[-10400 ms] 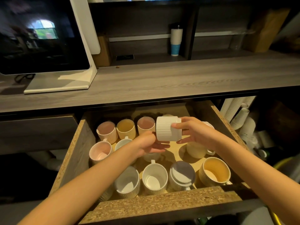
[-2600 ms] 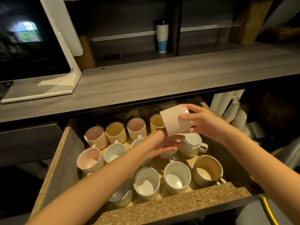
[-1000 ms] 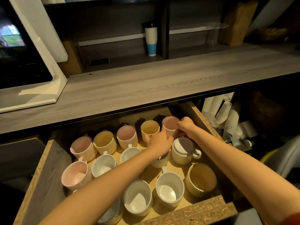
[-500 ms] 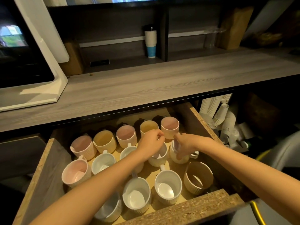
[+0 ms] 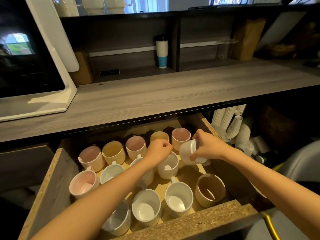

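An open wooden drawer [image 5: 52, 172] under the counter holds several ribbed mugs in white, pink and yellow. My right hand [image 5: 207, 147] grips a white ribbed mug [image 5: 187, 153], lifted and tipped on its side above the drawer's right part, base towards the left. My left hand [image 5: 160, 149] hovers with curled fingers over the rim of an upright white mug [image 5: 168, 168] in the middle row; whether it pinches the rim cannot be made out. A pink mug [image 5: 181, 137] stands upright at the back right, beside a yellow mug [image 5: 159, 136].
The grey wood counter [image 5: 155, 97] overhangs the drawer's back. A white monitor stand [image 5: 52, 101] sits at the left. A stack of paper cups [image 5: 161, 52] stands on the rear shelf. More paper cup stacks [image 5: 232, 123] lie right of the drawer. The chipboard drawer front [image 5: 199, 220] is nearest me.
The pink mug was set down at the back right. My right hand then took the overturned white mug beside it and has lifted and tipped it. My left hand stayed over the middle mug.
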